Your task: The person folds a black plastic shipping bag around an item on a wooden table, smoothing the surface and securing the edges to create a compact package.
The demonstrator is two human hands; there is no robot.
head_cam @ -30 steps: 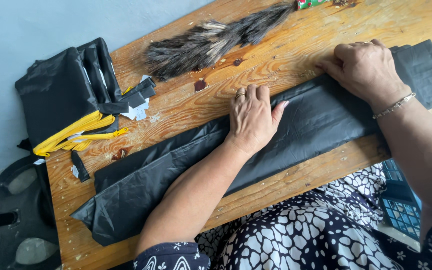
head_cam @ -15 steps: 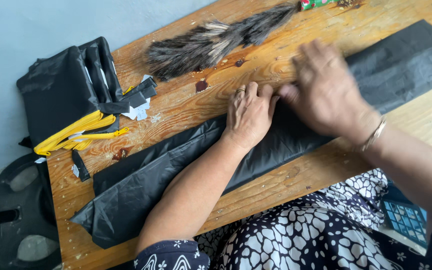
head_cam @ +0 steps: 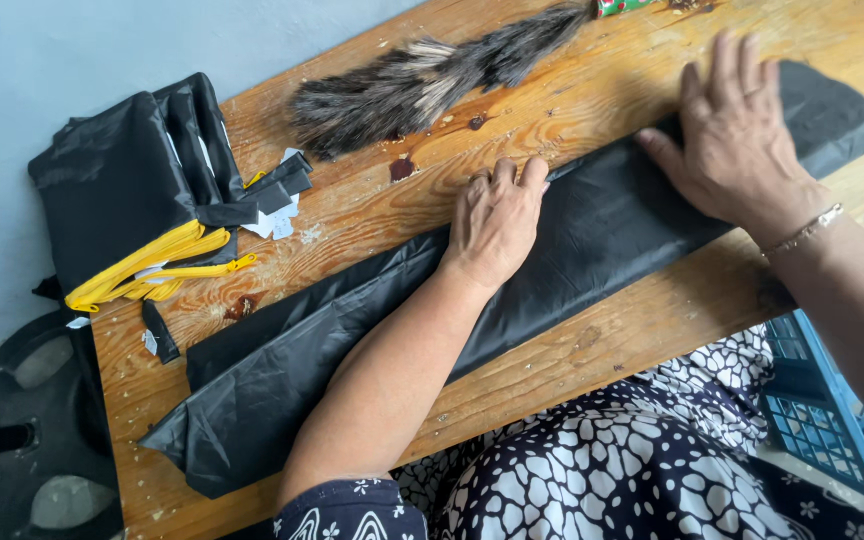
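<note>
While spread flat along the wooden table (head_cam: 592, 90), long folded black fabric strip (head_cam: 592, 235) pinned at mid-length under left hand (head_cam: 494, 225), fingers together, holding nothing; right hand (head_cam: 737, 150) splayed wide near its far end. Beyond its near end, black-and-yellow fabric stack (head_cam: 132, 200). Likely slip: slick layers creeping apart under uneven pressing. Above it, feather duster (head_cam: 432, 80).

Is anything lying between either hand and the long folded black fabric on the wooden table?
Nothing visible. The left hand and right hand both lie flat directly on the black fabric; the feather duster lies clear beyond it.
</note>
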